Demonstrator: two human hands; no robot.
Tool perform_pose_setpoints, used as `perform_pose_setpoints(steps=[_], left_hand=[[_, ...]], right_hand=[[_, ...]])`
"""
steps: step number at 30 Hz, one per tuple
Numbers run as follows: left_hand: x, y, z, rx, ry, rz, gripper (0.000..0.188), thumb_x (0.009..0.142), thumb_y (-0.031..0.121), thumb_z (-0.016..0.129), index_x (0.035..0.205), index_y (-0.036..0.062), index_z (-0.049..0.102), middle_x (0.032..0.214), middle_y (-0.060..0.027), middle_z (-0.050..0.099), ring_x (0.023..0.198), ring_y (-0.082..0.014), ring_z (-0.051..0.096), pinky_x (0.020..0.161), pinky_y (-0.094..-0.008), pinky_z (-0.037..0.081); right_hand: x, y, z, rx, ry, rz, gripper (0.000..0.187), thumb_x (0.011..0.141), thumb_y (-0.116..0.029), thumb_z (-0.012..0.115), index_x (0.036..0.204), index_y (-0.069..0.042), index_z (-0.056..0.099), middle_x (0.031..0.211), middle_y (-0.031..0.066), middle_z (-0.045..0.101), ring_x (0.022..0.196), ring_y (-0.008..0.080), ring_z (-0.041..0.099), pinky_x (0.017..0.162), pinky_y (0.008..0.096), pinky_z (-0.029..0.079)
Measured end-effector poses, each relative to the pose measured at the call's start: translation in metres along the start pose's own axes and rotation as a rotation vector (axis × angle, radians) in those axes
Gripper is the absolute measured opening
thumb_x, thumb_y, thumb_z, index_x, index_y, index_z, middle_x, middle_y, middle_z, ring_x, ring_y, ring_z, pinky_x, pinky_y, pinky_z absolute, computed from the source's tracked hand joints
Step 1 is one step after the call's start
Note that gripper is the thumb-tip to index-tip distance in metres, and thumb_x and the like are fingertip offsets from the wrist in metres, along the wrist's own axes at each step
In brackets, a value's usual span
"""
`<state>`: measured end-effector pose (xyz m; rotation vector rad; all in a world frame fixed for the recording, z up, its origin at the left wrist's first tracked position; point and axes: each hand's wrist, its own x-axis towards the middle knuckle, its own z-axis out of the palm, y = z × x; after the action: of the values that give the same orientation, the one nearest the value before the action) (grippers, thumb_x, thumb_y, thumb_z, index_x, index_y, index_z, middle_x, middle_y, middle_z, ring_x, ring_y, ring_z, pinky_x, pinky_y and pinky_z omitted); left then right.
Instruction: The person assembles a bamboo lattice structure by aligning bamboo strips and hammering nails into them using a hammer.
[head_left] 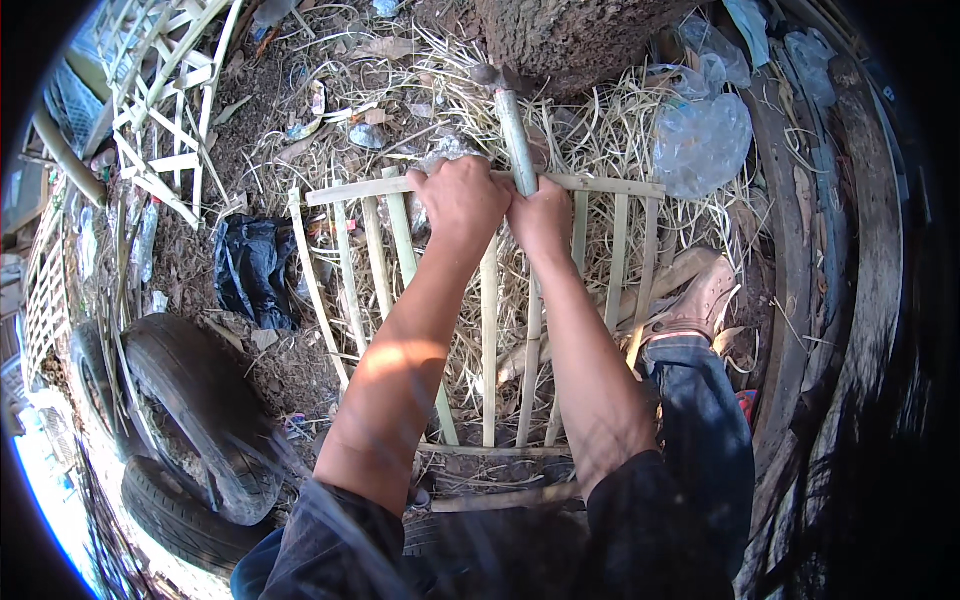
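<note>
A slatted bamboo frame [489, 350] stands before me, pale upright slats joined to a crossbar at the top and another at the bottom. My left hand [462, 200] is closed over the middle of the top crossbar, its fingertips hidden behind it. Right beside it, my right hand [542, 218] is closed round the lower end of a hammer [513, 135] with a metal pipe handle, against the same crossbar. The hammer's dark head points away from me, near the tree trunk. Most of my right fingers are hidden.
Bamboo shavings [610, 135] litter the soil below a tree trunk [570, 35]. Old tyres [195, 400] and a black plastic bag [250, 270] lie left; another slatted bamboo piece [175, 110] is at far left. Clear plastic bags [703, 145] and logs [870, 230] lie right, near my foot [695, 300].
</note>
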<state>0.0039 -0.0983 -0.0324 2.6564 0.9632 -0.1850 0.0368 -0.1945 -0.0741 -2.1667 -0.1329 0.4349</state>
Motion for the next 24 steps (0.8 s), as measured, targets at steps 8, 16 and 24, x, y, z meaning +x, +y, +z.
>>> perform_pose_setpoints(steps=[8,16,24], left_hand=[[0.004,0.012,-0.011,0.224,-0.093,0.169,0.012,0.079,0.017,0.061,0.076,0.0148,0.072,0.073,-0.0062,0.069,0.077,-0.0211,0.068,0.088,-0.0406,0.031],[0.012,0.016,-0.007,0.31,-0.111,0.272,0.01,0.076,0.016,0.062,0.074,0.0122,0.07,0.072,-0.0056,0.069,0.073,-0.0208,0.069,0.089,-0.0441,0.034],[-0.002,-0.028,0.006,-0.027,0.094,0.235,0.028,0.078,0.038,0.071,0.074,0.0108,0.063,0.081,-0.0075,0.067,0.09,-0.0287,0.061,0.086,-0.0449,0.036]], right_hand=[[-0.006,-0.003,-0.007,0.002,-0.017,-0.1,0.027,0.081,-0.028,0.069,0.085,-0.001,0.071,0.079,0.0228,0.067,0.078,0.0414,0.066,0.069,0.0456,0.05],[-0.006,0.007,0.001,0.041,0.032,-0.213,0.028,0.083,-0.024,0.067,0.084,0.003,0.068,0.072,0.0245,0.065,0.073,0.0423,0.065,0.064,0.0453,0.049],[-0.007,-0.002,-0.002,-0.01,-0.004,0.011,0.026,0.081,-0.021,0.07,0.085,0.004,0.068,0.074,0.0247,0.066,0.076,0.0423,0.066,0.067,0.0465,0.051]])
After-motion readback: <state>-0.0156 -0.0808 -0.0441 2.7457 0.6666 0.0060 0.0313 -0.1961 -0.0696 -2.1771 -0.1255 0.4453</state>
